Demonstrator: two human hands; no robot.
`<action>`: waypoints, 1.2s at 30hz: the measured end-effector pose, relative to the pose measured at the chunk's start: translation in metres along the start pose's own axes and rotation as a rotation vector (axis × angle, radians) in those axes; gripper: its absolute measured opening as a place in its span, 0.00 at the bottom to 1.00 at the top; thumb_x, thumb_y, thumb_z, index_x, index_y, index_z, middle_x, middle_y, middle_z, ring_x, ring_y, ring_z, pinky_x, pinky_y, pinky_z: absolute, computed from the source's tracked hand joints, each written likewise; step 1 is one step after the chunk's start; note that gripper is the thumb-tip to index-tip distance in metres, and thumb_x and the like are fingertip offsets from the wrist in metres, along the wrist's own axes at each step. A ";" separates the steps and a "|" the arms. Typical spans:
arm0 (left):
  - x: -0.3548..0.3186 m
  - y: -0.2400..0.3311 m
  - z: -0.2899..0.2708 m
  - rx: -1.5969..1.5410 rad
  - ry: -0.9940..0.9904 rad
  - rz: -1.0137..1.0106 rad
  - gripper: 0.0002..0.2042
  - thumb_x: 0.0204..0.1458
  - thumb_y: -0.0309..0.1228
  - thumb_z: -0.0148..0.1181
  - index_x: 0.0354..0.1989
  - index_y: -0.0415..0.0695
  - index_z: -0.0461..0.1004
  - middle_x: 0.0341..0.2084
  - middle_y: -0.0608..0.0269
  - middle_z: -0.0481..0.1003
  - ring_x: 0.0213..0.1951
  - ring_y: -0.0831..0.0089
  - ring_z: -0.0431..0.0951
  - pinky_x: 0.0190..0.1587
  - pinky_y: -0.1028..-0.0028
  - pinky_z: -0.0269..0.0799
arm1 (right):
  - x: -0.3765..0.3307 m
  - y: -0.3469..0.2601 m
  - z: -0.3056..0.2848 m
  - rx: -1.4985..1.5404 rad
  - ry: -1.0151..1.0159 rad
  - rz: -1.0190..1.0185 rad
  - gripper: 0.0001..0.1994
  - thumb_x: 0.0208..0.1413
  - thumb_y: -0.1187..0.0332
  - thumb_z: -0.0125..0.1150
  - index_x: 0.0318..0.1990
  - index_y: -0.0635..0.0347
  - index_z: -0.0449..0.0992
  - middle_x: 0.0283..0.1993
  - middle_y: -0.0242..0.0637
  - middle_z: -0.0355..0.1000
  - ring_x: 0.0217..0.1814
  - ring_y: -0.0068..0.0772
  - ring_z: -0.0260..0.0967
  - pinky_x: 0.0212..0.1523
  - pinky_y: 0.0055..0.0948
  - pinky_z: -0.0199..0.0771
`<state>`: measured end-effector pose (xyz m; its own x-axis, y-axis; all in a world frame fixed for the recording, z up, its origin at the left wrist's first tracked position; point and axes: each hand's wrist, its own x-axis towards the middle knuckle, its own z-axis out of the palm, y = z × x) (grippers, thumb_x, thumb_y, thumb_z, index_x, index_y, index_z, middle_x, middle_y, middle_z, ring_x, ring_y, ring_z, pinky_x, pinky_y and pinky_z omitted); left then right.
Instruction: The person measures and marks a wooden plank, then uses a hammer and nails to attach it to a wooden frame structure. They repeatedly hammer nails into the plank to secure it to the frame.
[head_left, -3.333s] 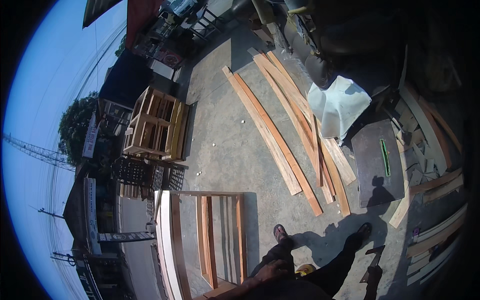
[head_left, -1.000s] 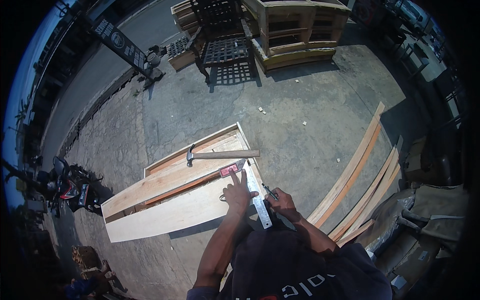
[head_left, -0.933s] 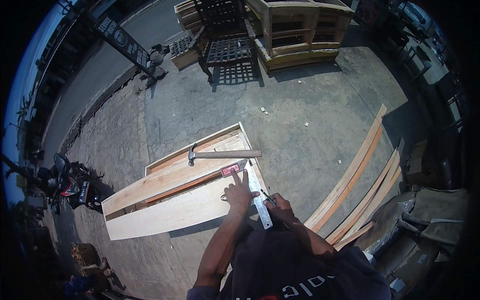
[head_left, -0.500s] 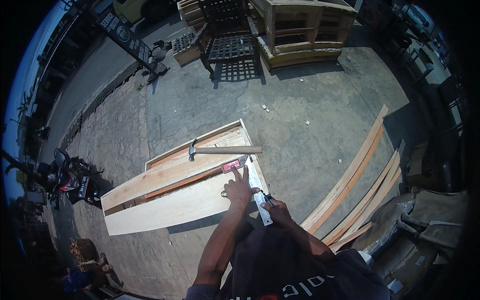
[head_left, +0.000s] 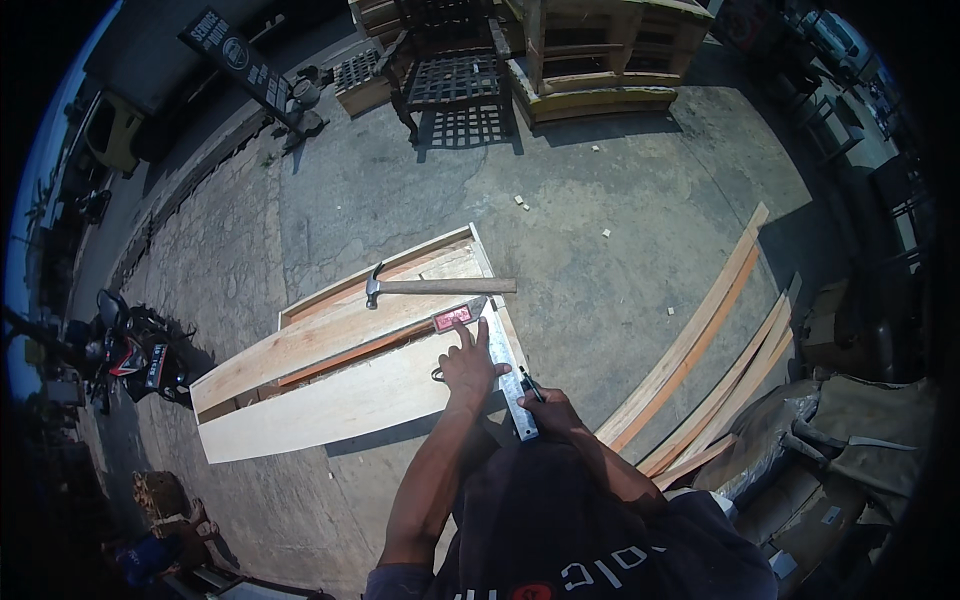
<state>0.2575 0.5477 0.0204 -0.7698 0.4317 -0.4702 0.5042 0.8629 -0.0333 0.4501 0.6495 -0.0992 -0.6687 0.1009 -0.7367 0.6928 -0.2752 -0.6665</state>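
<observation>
A long wooden frame with pale boards lies on the concrete in front of me. Across its right end rests a try square with a long metal blade and a red-faced stock. My left hand has its fingers spread flat over the square, touching the stock and blade. In my right hand, close to the blade's near end, a dark pen or pencil is gripped, point hidden. A claw hammer lies on the boards beyond the square. By my left wrist sits a small dark loop.
Long wooden strips lie on the ground at right, beside covered bundles. A lattice-seated chair and a large wooden frame stand at the back. A motorbike is parked at left; small wood scraps dot the concrete.
The whole view has shifted slightly, moving the scene left and up. The pen is tipped more upright in my right hand. My left hand stays on the square. The yellow vehicle on the road moved left.
</observation>
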 end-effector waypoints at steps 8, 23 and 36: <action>-0.007 -0.017 -0.019 -0.114 -0.162 -0.033 0.54 0.47 0.58 0.74 0.80 0.61 0.49 0.78 0.43 0.45 0.57 0.41 0.79 0.54 0.49 0.78 | -0.015 -0.013 0.009 -0.334 0.068 -0.214 0.27 0.61 0.43 0.64 0.49 0.60 0.85 0.43 0.53 0.82 0.61 0.54 0.73 0.76 0.50 0.48; 0.001 -0.007 -0.014 -0.009 -0.142 0.032 0.54 0.48 0.62 0.70 0.81 0.63 0.46 0.80 0.53 0.45 0.54 0.54 0.83 0.50 0.54 0.78 | 0.003 0.003 0.002 -0.167 0.124 -0.139 0.17 0.63 0.59 0.69 0.49 0.64 0.83 0.38 0.33 0.82 0.39 0.23 0.78 0.43 0.30 0.79; 0.008 -0.011 -0.017 -0.075 -0.178 0.024 0.53 0.48 0.60 0.72 0.81 0.64 0.47 0.81 0.51 0.43 0.53 0.52 0.83 0.47 0.54 0.79 | 0.005 -0.007 0.004 -0.252 0.185 -0.168 0.19 0.63 0.54 0.69 0.48 0.62 0.85 0.35 0.33 0.81 0.37 0.21 0.76 0.40 0.29 0.77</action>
<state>0.2392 0.5460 0.0321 -0.6731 0.4048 -0.6189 0.4860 0.8729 0.0424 0.4410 0.6482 -0.0973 -0.7350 0.3025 -0.6069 0.6373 0.0024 -0.7706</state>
